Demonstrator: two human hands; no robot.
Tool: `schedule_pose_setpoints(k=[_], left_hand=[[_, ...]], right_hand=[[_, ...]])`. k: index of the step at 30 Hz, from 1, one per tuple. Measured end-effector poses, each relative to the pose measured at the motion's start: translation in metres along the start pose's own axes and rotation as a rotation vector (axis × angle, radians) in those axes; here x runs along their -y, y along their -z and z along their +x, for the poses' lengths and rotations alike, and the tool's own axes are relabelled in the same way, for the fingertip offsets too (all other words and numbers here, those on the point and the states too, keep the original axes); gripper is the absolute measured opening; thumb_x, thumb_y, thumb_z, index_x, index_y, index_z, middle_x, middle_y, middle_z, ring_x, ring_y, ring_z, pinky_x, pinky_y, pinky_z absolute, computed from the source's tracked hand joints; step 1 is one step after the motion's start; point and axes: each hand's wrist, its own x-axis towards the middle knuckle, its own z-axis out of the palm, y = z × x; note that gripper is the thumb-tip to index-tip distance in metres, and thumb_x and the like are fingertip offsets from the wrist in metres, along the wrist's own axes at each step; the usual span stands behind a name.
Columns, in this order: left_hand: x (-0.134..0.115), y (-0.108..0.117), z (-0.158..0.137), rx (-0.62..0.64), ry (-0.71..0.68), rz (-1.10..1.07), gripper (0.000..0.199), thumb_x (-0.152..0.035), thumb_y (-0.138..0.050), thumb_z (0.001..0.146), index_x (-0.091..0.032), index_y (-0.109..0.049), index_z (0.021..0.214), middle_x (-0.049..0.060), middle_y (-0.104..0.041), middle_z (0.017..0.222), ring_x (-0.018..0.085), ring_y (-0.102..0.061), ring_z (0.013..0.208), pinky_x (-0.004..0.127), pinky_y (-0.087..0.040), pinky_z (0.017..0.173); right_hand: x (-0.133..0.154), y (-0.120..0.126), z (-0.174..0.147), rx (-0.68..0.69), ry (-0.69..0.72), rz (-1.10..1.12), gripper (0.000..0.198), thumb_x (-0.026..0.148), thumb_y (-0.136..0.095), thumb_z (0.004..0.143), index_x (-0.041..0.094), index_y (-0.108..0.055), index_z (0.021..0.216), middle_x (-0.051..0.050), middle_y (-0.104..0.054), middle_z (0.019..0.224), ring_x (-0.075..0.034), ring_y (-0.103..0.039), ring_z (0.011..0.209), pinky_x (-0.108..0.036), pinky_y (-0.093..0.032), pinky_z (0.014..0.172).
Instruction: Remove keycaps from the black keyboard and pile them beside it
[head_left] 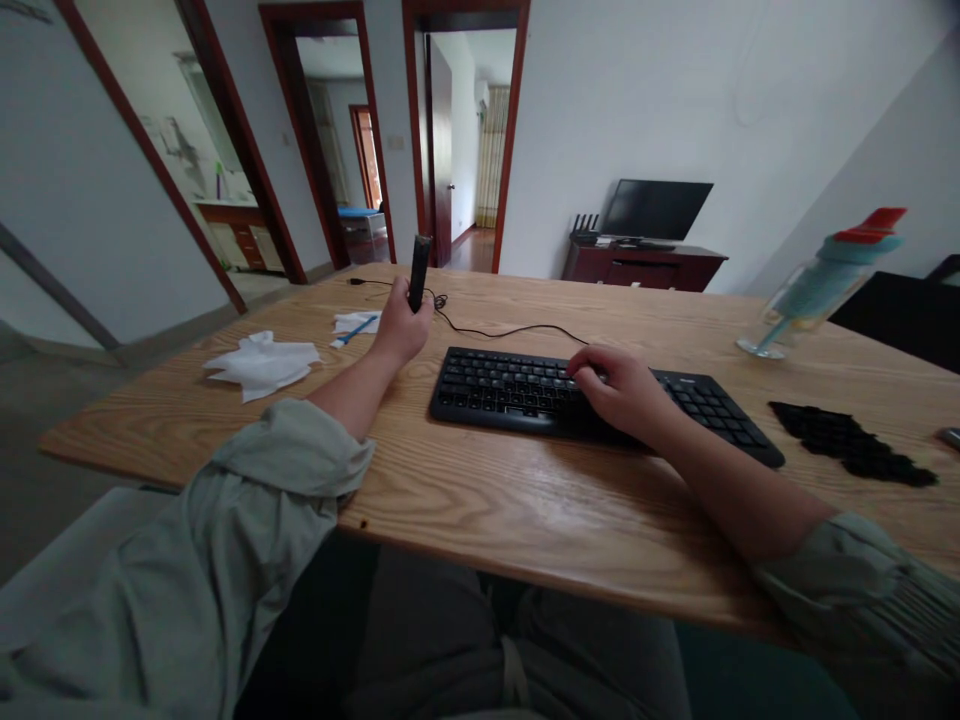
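My left hand (405,325) is closed around a slim black bar (420,270), held upright above the table's far left part. Its exact kind does not show. A black keyboard (510,385) lies in front of me, its cable running off behind it. Over the keyboard's right-middle keys is my right hand (619,390), with fingers curled and thumb and forefinger drawn together. Whatever may be between those fingertips is too small to make out. Just left of my left hand lies a small blue-and-white brush-like tool (354,332).
Crumpled white tissue (262,365) lies on the wooden table (480,500) at left. A clear cup-like bottle with a red top (840,265) stands at back right. Small black pieces (851,440) lie clustered right of the keyboard. A television (658,210) sits by the far wall.
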Motion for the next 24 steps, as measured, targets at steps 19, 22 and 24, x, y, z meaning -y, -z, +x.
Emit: schedule_pose_setpoints(k=[19, 22, 24], left_hand=[[-0.050, 0.043, -0.013, 0.012, 0.056, -0.458, 0.026, -0.017, -0.065, 0.073, -0.021, -0.040, 0.066, -0.006, -0.037, 0.056, 0.009, -0.040, 0.050, 0.026, -0.038, 0.053], [-0.077, 0.101, -0.069, 0.292, 0.060, -0.698, 0.028, -0.025, -0.064, 0.076, -0.022, -0.041, 0.061, -0.007, -0.032, 0.046, 0.009, -0.033, 0.041, 0.026, -0.035, 0.046], [-0.089, 0.140, -0.117, 0.494, 0.013, -0.627, 0.027, -0.037, -0.069, 0.075, -0.023, -0.051, 0.060, -0.004, -0.039, 0.046, 0.012, -0.040, 0.042, 0.027, -0.035, 0.043]], right_hand=[[0.032, 0.007, -0.016, 0.078, 0.117, 0.042, 0.012, 0.016, -0.045, 0.076, 0.021, -0.050, 0.065, 0.002, -0.049, 0.057, -0.013, -0.044, 0.055, -0.026, -0.033, 0.054], [0.026, 0.024, -0.028, 0.178, 0.193, 0.019, 0.012, 0.014, -0.045, 0.075, 0.020, -0.051, 0.066, 0.002, -0.050, 0.058, -0.012, -0.043, 0.054, -0.025, -0.034, 0.054], [0.019, 0.042, -0.040, 0.217, 0.198, 0.017, 0.013, 0.014, -0.046, 0.076, 0.020, -0.050, 0.066, 0.002, -0.050, 0.058, -0.011, -0.042, 0.052, -0.024, -0.034, 0.053]])
